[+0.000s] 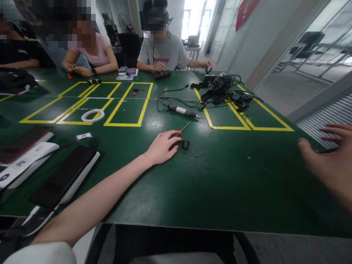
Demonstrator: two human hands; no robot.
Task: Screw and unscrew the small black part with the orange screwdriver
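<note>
Presently I have my left hand point(162, 147) resting low on the green worktop point(220, 194), its fingers curved over the dark handle of a slim screwdriver with an orange collar and a thin metal shaft point(180, 132). Whether they truly grip it, I cannot tell; the thumb sits apart from the handle. The shaft points far and right. Just right of the thumb is a black tapered cap-like piece point(186, 145), and near it, slightly right, lie a few tiny metal bits point(196, 155). On the far side lies a corded grey-and-black pen-shaped power tool point(181, 110).

My right hand point(334, 161), blurred, hangs at the right edge, fingers spread; something dark shows beside the palm, and I cannot tell whether it is held.

To handle the screwdriver well, I would close the thumb against its handle, lift straight up and avoid brushing the black piece. Keeping the wrist clear of those tiny bits should stop them scattering.
</note>
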